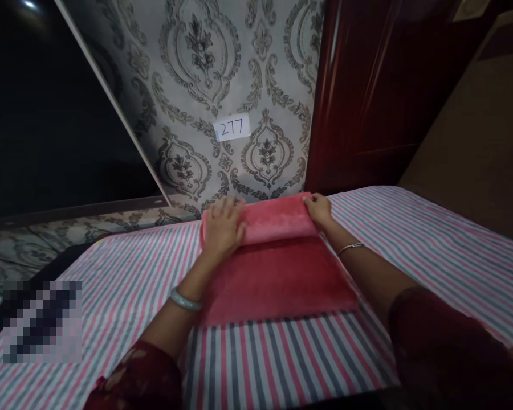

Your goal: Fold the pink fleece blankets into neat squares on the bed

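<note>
A red plush cloth (pixel 277 279) lies flat on the striped sheet, its far part folded over toward me into a lighter pink band. My left hand (pixel 223 225) rests on the left end of that fold, fingers stretched out and a little blurred. At the far right corner, my right hand (pixel 319 209) pinches the edge of the cloth between thumb and fingers. A pale bangle (pixel 185 299) circles my left wrist, and a thin silver bracelet (pixel 350 248) is on the right one.
The pink, white and grey striped sheet (pixel 132 285) covers the surface under the cloth. Behind it stands a patterned wall with a paper label (pixel 232 126) reading 277. A dark screen (pixel 60 114) is at the left, a dark red wooden panel (pixel 363 91) at the right.
</note>
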Tool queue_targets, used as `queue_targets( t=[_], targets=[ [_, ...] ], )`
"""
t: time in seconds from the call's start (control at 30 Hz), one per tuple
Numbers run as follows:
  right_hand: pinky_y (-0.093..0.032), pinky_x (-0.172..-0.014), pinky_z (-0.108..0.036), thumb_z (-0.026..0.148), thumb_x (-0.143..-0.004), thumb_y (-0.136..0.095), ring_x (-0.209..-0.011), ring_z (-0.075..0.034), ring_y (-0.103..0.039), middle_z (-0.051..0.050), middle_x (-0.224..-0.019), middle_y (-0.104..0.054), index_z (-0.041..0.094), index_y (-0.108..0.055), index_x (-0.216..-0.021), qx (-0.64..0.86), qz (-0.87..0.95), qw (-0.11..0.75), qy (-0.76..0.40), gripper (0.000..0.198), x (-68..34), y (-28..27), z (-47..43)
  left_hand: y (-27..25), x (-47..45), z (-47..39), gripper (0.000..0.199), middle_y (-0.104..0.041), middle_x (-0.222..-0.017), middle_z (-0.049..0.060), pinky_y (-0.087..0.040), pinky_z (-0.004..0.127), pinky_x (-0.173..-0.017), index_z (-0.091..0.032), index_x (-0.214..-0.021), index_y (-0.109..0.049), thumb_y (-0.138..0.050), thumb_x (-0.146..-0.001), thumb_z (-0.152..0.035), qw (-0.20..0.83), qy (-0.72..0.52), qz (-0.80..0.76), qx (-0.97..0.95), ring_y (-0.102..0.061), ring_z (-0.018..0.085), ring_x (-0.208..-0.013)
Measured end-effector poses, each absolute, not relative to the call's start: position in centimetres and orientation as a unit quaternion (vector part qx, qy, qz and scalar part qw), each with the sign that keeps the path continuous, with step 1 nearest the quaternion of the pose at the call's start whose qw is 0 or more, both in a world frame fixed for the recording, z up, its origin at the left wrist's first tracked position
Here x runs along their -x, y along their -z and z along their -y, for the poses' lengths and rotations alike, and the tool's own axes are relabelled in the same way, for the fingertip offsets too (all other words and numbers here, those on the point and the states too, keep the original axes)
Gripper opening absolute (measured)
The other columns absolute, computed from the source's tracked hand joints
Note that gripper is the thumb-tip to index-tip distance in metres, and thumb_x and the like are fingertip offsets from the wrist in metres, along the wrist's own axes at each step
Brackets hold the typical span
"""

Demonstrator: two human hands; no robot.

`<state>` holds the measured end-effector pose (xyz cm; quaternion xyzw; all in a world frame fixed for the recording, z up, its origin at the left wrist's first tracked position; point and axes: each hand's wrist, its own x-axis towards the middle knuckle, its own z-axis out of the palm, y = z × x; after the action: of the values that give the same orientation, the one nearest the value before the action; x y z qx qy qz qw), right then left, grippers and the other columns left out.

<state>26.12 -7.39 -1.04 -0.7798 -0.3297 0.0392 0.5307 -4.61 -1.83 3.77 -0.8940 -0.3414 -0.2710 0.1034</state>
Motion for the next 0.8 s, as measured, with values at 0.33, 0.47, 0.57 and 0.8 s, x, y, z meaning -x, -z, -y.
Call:
queue_targets(
  t=[0.33,0.47,0.57,0.8],
  targets=[
    [-0.042,-0.076,-0.030,0.030,-0.086,-0.060,-0.095,-0.029,-0.066,-0.015,-0.087,-0.073,0.022,-0.060,-0.068,0.824,0.308,0.469,-0.082,0.020,-26.7,6.9,6.7,2.8,3.6,-0.5,0.058,-0.047,-0.158,0.013,-0.019,0.065,-0.121,-0.021,-0.152,-0.050,-0.046,-0.099,-0.045,0.056,0.144,0.368,0.917,-0.038,0.041,-0.147],
    [-0.044,-0.079,-0.029,0.031,-0.088,-0.056,-0.095,-0.026,-0.064,-0.012,-0.087,-0.073,0.021,-0.060,-0.069,0.806,0.308,0.492,-0.118,0.021,-26.6,6.1,7.4,2.6,3.5,0.1,0.057,-0.049,-0.157,0.014,-0.021,0.062,-0.121,-0.019,-0.151,-0.051,-0.045,-0.100,-0.043,0.073,0.170,0.372,0.910,-0.039,0.038,-0.146],
    [-0.046,-0.080,-0.027,0.029,-0.089,-0.050,-0.093,-0.022,-0.064,-0.007,-0.088,-0.073,0.020,-0.065,-0.079,0.778,0.314,0.524,-0.148,0.020,-26.1,5.9,9.9,2.2,3.7,0.2,0.056,-0.051,-0.155,0.017,-0.023,0.058,-0.122,-0.014,-0.148,-0.053,-0.044,-0.100,-0.040,0.076,0.166,0.371,0.911,-0.041,0.037,-0.146],
    [-0.047,-0.060,-0.027,0.045,-0.081,-0.054,-0.061,-0.016,-0.057,-0.001,-0.069,-0.064,0.018,-0.069,-0.093,0.719,0.340,0.565,-0.221,0.033,-24.7,7.9,20.9,2.3,9.4,2.9,0.050,-0.056,-0.149,0.019,-0.028,0.055,-0.120,-0.012,-0.138,-0.061,-0.048,-0.094,-0.030,0.080,0.198,0.322,0.922,-0.045,0.035,-0.143]
  ],
)
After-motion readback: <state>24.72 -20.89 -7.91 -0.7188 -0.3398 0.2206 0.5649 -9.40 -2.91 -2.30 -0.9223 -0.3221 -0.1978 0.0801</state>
